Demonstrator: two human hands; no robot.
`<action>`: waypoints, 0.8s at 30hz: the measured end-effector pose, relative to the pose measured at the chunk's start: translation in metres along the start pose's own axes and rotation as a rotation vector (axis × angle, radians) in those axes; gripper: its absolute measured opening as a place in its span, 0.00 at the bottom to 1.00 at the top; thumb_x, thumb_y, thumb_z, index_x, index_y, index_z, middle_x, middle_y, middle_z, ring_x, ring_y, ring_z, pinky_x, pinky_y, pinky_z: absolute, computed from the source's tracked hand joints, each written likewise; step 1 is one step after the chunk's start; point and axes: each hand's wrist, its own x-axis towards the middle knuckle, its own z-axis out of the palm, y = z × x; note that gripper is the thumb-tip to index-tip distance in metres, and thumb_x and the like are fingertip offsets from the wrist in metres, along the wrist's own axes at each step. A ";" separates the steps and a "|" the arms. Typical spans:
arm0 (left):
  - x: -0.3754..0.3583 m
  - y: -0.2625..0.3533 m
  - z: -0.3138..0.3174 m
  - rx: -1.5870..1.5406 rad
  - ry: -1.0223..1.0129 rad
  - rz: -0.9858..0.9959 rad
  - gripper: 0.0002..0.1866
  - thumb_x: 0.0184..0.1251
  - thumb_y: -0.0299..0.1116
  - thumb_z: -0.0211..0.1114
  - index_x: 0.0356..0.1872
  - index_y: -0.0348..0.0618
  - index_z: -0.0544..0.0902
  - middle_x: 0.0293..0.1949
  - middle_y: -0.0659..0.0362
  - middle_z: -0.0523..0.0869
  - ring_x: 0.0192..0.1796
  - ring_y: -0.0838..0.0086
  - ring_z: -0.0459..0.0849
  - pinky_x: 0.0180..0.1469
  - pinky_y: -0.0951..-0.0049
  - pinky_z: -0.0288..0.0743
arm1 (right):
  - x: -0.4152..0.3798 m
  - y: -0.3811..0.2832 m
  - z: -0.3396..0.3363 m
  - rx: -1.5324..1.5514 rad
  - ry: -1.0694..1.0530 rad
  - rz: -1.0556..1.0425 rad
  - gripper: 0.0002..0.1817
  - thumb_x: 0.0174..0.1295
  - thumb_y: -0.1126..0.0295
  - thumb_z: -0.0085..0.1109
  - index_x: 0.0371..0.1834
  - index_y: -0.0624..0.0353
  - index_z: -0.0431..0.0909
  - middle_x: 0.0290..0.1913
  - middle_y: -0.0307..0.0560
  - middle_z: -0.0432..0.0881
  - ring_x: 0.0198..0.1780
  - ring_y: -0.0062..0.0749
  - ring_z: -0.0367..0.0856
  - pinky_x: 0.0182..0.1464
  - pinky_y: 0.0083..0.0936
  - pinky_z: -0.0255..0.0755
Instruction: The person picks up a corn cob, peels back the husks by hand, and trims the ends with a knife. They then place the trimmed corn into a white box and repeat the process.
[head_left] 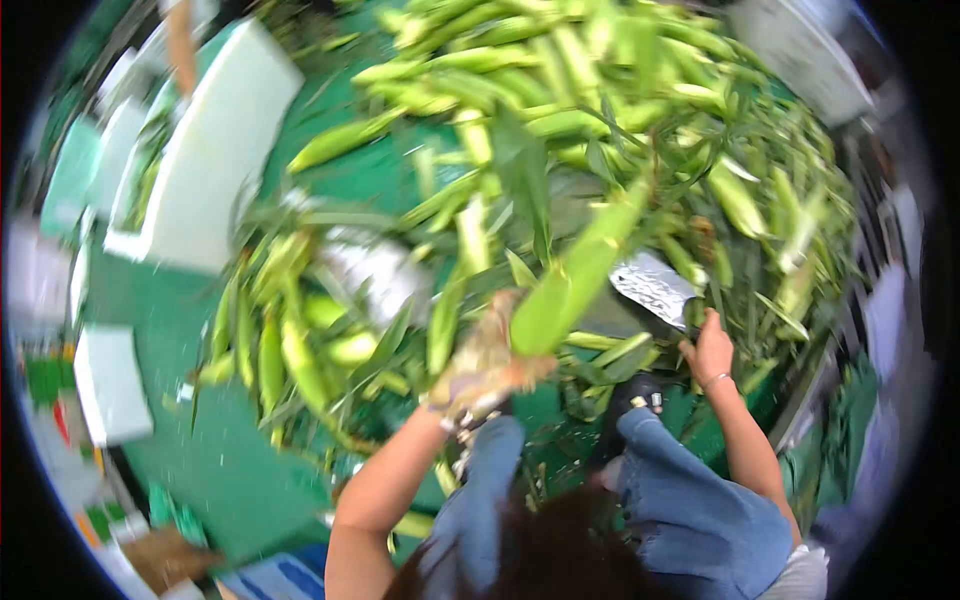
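Note:
My left hand (495, 350), in a pale patterned glove, is closed round the lower end of a green ear of corn (580, 275) in its husk. The ear tilts up and to the right, with long leaves beside it. My right hand (710, 350), bare with a thin bracelet at the wrist, grips the handle of a cleaver (652, 285). Its broad, shiny, wet-looking blade points up and left, a short way right of the ear. Part of the handle is hidden by my fingers. Motion blurs the left hand and the ear.
A large heap of corn ears (560, 60) covers the green floor (200, 350) ahead. More ears (290, 340) lie at the left by a whitish bag (375, 270). White foam boxes (225, 140) stand at the far left. Loose leaves lie at the right.

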 end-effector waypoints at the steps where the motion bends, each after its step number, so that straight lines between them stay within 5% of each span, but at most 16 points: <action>1: 0.035 0.028 0.011 0.095 -0.044 -0.049 0.37 0.52 0.42 0.70 0.59 0.29 0.68 0.45 0.41 0.83 0.42 0.47 0.84 0.48 0.59 0.80 | -0.005 0.006 -0.015 -0.007 0.000 0.061 0.30 0.52 0.61 0.69 0.55 0.61 0.66 0.44 0.63 0.81 0.42 0.60 0.80 0.45 0.48 0.72; 2: 0.066 0.013 0.022 0.358 -0.057 -0.041 0.31 0.49 0.40 0.71 0.51 0.33 0.71 0.38 0.44 0.84 0.38 0.55 0.85 0.42 0.60 0.77 | -0.010 0.013 -0.024 -0.003 -0.005 0.111 0.26 0.55 0.58 0.67 0.50 0.61 0.70 0.42 0.63 0.81 0.41 0.60 0.80 0.43 0.48 0.72; 4: 0.094 -0.003 0.042 0.620 -0.054 -0.022 0.27 0.49 0.39 0.69 0.47 0.34 0.71 0.38 0.40 0.83 0.40 0.47 0.84 0.44 0.56 0.77 | -0.026 0.018 -0.039 0.110 0.080 0.149 0.18 0.62 0.58 0.61 0.32 0.63 0.71 0.30 0.62 0.79 0.34 0.61 0.78 0.35 0.47 0.71; 6: 0.087 -0.033 0.058 0.798 0.037 0.155 0.24 0.51 0.38 0.65 0.48 0.35 0.73 0.38 0.43 0.85 0.39 0.49 0.86 0.41 0.56 0.80 | -0.046 0.014 -0.045 0.264 0.114 0.101 0.17 0.63 0.59 0.61 0.31 0.63 0.71 0.27 0.59 0.78 0.30 0.61 0.77 0.32 0.47 0.71; 11: 0.075 -0.032 0.089 0.782 0.003 0.031 0.25 0.52 0.38 0.67 0.51 0.37 0.76 0.36 0.47 0.86 0.39 0.52 0.86 0.41 0.56 0.79 | -0.064 -0.066 -0.046 0.355 0.074 -0.298 0.20 0.55 0.56 0.69 0.31 0.59 0.70 0.25 0.49 0.76 0.22 0.45 0.79 0.24 0.38 0.74; 14: 0.071 -0.063 0.087 0.643 0.048 0.494 0.22 0.49 0.42 0.71 0.40 0.36 0.80 0.28 0.48 0.85 0.33 0.55 0.85 0.38 0.59 0.78 | -0.044 -0.092 -0.021 0.195 0.078 -0.413 0.20 0.59 0.53 0.63 0.33 0.59 0.70 0.26 0.50 0.77 0.22 0.47 0.80 0.25 0.38 0.75; 16: 0.070 -0.043 0.074 0.407 -0.172 -0.096 0.23 0.49 0.41 0.70 0.42 0.34 0.80 0.27 0.49 0.84 0.30 0.62 0.83 0.38 0.65 0.78 | -0.016 -0.066 0.016 0.105 0.036 -0.337 0.20 0.61 0.52 0.60 0.33 0.60 0.71 0.26 0.53 0.80 0.25 0.49 0.82 0.27 0.41 0.76; 17: 0.066 -0.054 0.073 0.083 -0.174 -0.164 0.21 0.49 0.37 0.69 0.42 0.32 0.80 0.29 0.52 0.83 0.30 0.70 0.81 0.38 0.69 0.76 | -0.001 -0.050 0.028 0.087 0.009 -0.184 0.20 0.62 0.53 0.58 0.32 0.61 0.72 0.27 0.55 0.81 0.26 0.50 0.83 0.28 0.43 0.77; 20: 0.054 -0.032 0.061 0.011 -0.197 -0.195 0.22 0.48 0.34 0.70 0.44 0.33 0.80 0.31 0.55 0.84 0.32 0.73 0.81 0.34 0.70 0.76 | 0.030 -0.010 0.015 0.082 0.071 0.084 0.18 0.65 0.56 0.56 0.32 0.63 0.72 0.26 0.60 0.83 0.28 0.55 0.83 0.30 0.46 0.76; 21: 0.058 -0.021 0.054 -0.001 -0.311 -0.333 0.24 0.48 0.35 0.74 0.45 0.32 0.80 0.37 0.55 0.84 0.35 0.71 0.81 0.41 0.71 0.75 | 0.027 -0.008 0.006 0.123 0.078 0.053 0.18 0.66 0.56 0.55 0.32 0.63 0.72 0.25 0.60 0.82 0.27 0.56 0.82 0.29 0.46 0.76; 24: 0.064 -0.050 0.056 -0.190 -0.306 -0.503 0.25 0.48 0.36 0.74 0.46 0.33 0.80 0.40 0.55 0.85 0.36 0.70 0.82 0.42 0.71 0.76 | -0.001 -0.039 -0.025 0.396 0.051 -0.030 0.17 0.64 0.59 0.60 0.31 0.63 0.70 0.22 0.59 0.79 0.25 0.56 0.80 0.28 0.47 0.74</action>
